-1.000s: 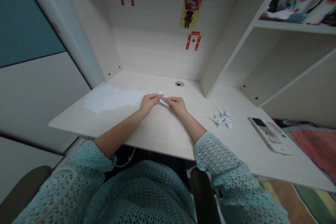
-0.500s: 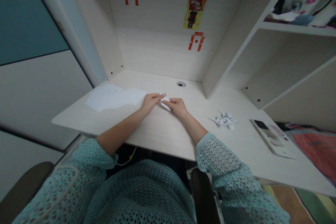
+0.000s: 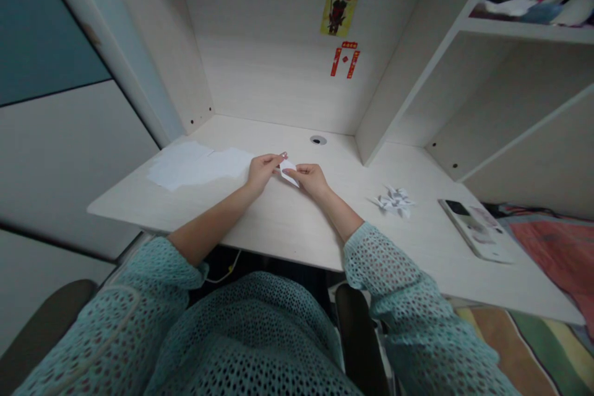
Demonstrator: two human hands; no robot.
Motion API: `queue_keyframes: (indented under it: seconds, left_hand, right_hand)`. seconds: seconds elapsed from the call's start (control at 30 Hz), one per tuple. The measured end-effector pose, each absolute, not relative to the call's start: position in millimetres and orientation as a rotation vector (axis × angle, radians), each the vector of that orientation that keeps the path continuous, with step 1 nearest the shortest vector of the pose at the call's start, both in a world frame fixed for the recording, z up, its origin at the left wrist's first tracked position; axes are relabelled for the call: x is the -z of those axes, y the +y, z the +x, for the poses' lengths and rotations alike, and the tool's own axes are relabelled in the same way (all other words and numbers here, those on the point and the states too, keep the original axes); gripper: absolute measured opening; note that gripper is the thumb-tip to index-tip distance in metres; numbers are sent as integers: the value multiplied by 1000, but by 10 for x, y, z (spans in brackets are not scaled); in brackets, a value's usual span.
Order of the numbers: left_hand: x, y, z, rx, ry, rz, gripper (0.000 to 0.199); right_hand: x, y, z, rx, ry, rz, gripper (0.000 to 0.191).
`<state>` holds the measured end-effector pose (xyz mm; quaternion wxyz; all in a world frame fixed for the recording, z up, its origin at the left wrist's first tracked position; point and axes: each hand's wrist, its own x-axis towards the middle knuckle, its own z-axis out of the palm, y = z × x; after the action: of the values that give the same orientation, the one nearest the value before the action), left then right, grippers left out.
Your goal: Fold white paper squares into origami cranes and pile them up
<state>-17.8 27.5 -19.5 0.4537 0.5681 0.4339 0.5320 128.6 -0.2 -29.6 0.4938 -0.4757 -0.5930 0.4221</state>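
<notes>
A small folded piece of white paper (image 3: 289, 172) is held between my two hands, just over the middle of the desk. My left hand (image 3: 262, 171) is closed, its thumb and fingertips pinching the paper's upper left end. From the other side, my right hand (image 3: 312, 180) grips the right part, the thumb lying on top of the paper. The folds under my fingers are partly hidden. Left of my hands, white paper sheets (image 3: 190, 166) lie spread on the desk. Several folded white paper figures (image 3: 394, 201) sit in a small cluster to the right.
The pale desk (image 3: 278, 223) has a round cable hole (image 3: 318, 140) near its back wall. A phone-like white device (image 3: 476, 231) lies on the right side. A shelf divider (image 3: 403, 93) rises behind my right hand. The chair's armrest (image 3: 357, 334) is below the desk edge.
The camera view has tilted down a little, so the scene sits higher in the picture. My left fingertips have shifted slightly at the paper's upper end; both hands keep hold of it.
</notes>
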Motion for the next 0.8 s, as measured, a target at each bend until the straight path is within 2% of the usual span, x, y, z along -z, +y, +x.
queue_keyframes:
  seconds: [0.23,0.43,0.57,0.8]
  left_hand:
    - [172,278,-194,-1328,1102,1362,53]
    - [123,201,-186,-1441,1243,1524,51]
    - [147,209,-182,-1359,1183,1472,55]
    - [89,185,-185,-1198,1060,1588,41]
  right_hand:
    - [314,-3,1266,-1039,-1450,-1138,45]
    - [292,-25,1246,-1090,-1428,-1115,44]
    - [322,-2,1257,-1098,-1392,-1157,45]
    - [336,36,1293,-1015,-1416,-1146,48]
